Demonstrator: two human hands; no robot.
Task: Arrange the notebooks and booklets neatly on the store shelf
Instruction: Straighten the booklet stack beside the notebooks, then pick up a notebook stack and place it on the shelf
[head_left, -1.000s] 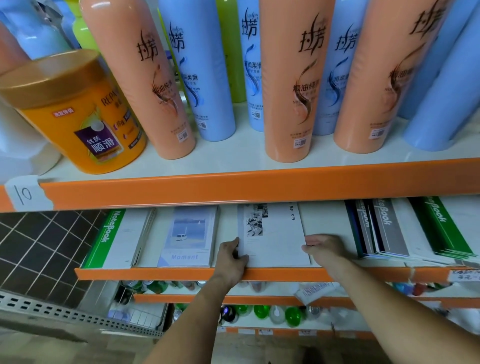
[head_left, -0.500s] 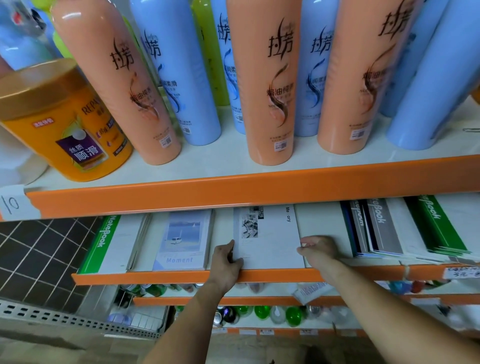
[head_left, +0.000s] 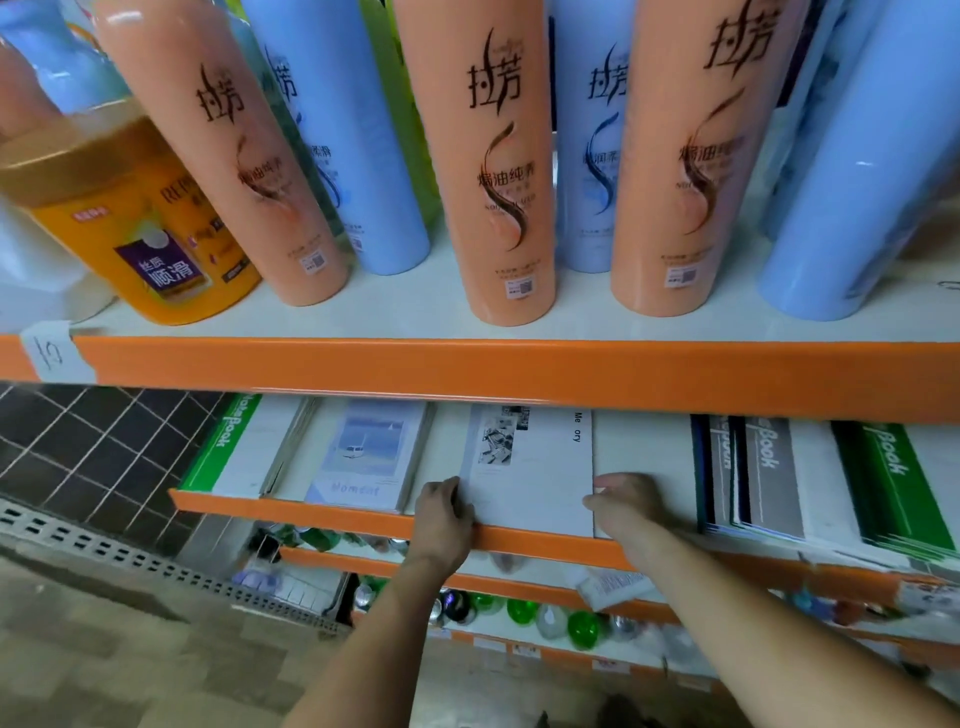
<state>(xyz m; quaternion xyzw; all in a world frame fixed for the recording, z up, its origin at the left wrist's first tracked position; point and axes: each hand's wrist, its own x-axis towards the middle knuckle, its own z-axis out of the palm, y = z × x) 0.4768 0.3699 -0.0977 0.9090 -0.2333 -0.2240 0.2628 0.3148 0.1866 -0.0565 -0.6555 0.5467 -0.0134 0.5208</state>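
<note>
A white "Memory" booklet stack (head_left: 535, 467) lies flat in the middle of the orange-edged shelf (head_left: 332, 514). My left hand (head_left: 441, 512) grips its lower left corner, fingers curled round the edge. My right hand (head_left: 626, 499) holds its lower right edge, thumb against the stack. To the left lie a pale blue "Moment" booklet stack (head_left: 363, 457) and a green-and-white notebook stack (head_left: 239, 447). On the right lie grey and dark blue notebooks (head_left: 753, 473) and green notebooks (head_left: 893, 483), fanned unevenly.
The shelf above (head_left: 519, 364) overhangs the booklets and carries tall peach shampoo bottles (head_left: 498, 171), blue bottles (head_left: 852, 171) and a yellow jar (head_left: 135, 218). Below, green round bottles (head_left: 582, 626) sit on a lower shelf. Dark tiled floor (head_left: 93, 452) shows at the left.
Both hands stay at the Memory stack's lower corners. The head view has shifted and dropped slightly; the stack's position on the shelf looks nearly the same.
</note>
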